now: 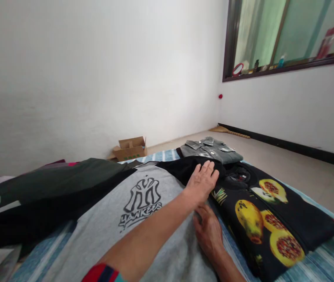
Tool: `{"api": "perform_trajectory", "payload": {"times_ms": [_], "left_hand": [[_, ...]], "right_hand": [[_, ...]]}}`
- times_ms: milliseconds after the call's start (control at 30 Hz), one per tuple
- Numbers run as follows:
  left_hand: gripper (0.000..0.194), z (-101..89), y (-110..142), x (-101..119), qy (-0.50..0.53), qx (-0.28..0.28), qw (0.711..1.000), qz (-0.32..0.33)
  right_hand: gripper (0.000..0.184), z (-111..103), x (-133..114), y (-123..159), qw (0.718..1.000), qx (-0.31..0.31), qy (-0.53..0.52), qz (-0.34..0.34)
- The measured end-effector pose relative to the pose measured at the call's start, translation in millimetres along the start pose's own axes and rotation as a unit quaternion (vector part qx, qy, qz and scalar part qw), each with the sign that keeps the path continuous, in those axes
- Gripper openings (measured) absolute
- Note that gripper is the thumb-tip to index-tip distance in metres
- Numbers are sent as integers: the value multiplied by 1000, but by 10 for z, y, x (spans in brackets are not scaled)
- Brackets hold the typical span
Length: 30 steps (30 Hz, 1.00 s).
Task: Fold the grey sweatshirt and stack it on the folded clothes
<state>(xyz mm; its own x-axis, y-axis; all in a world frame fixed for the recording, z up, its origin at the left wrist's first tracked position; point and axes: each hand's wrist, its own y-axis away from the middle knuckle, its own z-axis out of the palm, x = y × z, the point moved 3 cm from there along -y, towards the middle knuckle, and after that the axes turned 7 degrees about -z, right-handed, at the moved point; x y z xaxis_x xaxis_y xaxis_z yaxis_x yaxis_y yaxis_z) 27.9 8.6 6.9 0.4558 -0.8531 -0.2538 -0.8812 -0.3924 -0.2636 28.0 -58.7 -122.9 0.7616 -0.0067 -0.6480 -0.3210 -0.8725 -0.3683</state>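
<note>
A grey sweatshirt (167,188) with black sleeves and a dark "Yankees" print lies spread out, front side up. My left hand (203,178) reaches across it and rests flat on the black sleeve at the right shoulder, fingers stretched out. Just below, my right hand (210,231) touches the grey side edge near the armpit. Its thumb stands apart from the bent fingers, which my left wrist partly hides. Close by on the right is a folded black garment (266,211) with a yellow papaya print.
A folded grey denim garment (210,150) lies at the back. Dark green clothing (87,176) is heaped on the left. Blue striped cloth (328,250) covers the surface beneath. Beyond stand an open cardboard box (131,149), white walls and a window ledge (287,66) holding small items.
</note>
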Motion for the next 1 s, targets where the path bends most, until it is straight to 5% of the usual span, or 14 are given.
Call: {"api": "perform_trajectory", "payload": {"times_ms": [167, 467, 700, 767, 900, 933, 1000], "left_hand": [[65, 423, -240, -80, -59, -21, 997, -50], [31, 475, -311, -158, 61, -4, 993, -96], [15, 439, -462, -497, 413, 24, 878, -242], [17, 434, -450, -633, 544, 71, 777, -309], [19, 458, -281, -853, 813, 163, 401, -390], [19, 461, -226, -889, 841, 170, 337, -387], [17, 473, -97, -952, 872, 172, 252, -382]], "right_hand": [[32, 20, 22, 9, 1000, -8, 24, 8], [33, 0, -20, 8, 999, -32, 16, 34], [32, -7, -37, 13, 999, -32, 25, 32], [32, -1, -28, 15, 999, -29, 27, 32], [32, 8, -17, 16, 999, -26, 27, 29], [32, 9, -15, 17, 999, -27, 27, 28], [32, 10, -11, 20, 999, -29, 29, 28]]}}
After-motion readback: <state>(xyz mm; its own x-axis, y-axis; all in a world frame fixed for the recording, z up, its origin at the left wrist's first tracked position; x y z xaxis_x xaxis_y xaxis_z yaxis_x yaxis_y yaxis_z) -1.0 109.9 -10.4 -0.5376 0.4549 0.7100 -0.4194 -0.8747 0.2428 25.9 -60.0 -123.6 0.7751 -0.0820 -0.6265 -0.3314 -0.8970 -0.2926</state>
